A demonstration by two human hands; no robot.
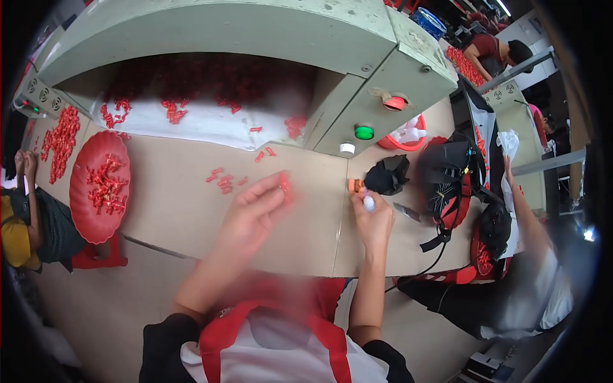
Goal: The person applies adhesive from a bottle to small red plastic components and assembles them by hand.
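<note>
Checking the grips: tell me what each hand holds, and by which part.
The left hand pinches a small red piece at its fingertips, blurred. The right hand grips a small white object by its lower part.

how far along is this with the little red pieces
Done: hard to tell, no finished pile is clearly separate. In hand: the left hand pinches a small red piece; the right hand grips a small white object. Left: plenty, with loose red pieces on the table, a red tray holding more, and more under the green machine.
</note>
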